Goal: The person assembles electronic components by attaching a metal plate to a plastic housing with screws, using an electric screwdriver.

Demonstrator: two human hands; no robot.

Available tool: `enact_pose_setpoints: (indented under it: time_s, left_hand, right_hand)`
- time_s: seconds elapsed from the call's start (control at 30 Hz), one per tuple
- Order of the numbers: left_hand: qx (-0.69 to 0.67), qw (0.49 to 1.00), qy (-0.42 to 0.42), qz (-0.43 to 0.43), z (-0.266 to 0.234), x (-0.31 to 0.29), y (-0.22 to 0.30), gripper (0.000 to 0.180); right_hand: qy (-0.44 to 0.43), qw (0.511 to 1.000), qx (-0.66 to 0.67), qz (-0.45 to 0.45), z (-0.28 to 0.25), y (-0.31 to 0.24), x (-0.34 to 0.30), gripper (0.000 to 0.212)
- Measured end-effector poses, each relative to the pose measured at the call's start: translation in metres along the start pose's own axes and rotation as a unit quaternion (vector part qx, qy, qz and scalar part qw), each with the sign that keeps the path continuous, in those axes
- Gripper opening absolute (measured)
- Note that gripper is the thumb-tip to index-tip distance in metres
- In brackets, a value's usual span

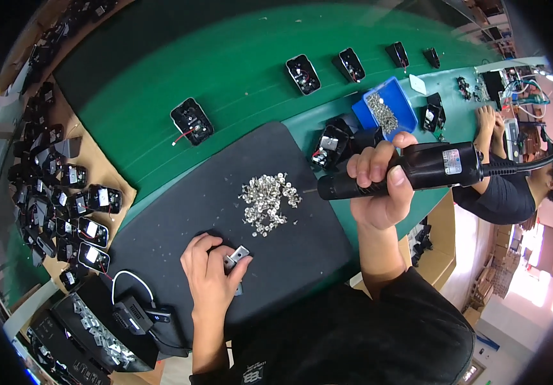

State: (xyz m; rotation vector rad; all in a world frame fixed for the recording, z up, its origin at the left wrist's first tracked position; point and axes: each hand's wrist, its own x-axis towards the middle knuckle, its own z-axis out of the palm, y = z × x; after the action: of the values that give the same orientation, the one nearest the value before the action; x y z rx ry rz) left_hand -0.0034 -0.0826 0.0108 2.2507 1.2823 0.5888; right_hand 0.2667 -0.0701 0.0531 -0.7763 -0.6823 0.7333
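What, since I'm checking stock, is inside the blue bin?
The blue bin holds a pile of small silvery metal pieces, with bare blue interior showing beside it. Whatever lies deeper in the pile, and the bin's surface beneath it, is covered.

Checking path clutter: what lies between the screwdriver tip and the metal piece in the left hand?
Head view: a loose pile of silver screws on the black mat.
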Motion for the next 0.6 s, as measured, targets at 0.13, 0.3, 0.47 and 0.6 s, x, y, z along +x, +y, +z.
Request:
enact_pose_setpoints:
  time_s: [0.13, 0.3, 0.47, 0.6]
  left_hand:
    - [0.005, 0.999, -0.014, -0.028, -0.007, 0.007, 0.008, 0.03]
    - [-0.106, 0.994, -0.035, 0.002, 0.002, 0.0, 0.001, 0.02]
    - [-0.1, 0.992, -0.075, -0.009, -0.006, 0.013, 0.0, 0.023]
    - [-0.103, 0.986, -0.125, -0.05, -0.009, 0.028, 0.004, 0.018]
  right_hand:
    - [-0.014, 1.0, 0.007, -0.007, 0.005, 0.012, 0.012, 0.044]
    - [-0.071, 0.997, -0.03, -0.003, 0.001, 0.022, 0.017, 0.042]
    - [-0.063, 0.997, -0.034, 0.007, -0.004, 0.026, 0.017, 0.047]
    - [-0.005, 1.0, 0.019, -0.004, -0.01, 0.024, 0.021, 0.044]
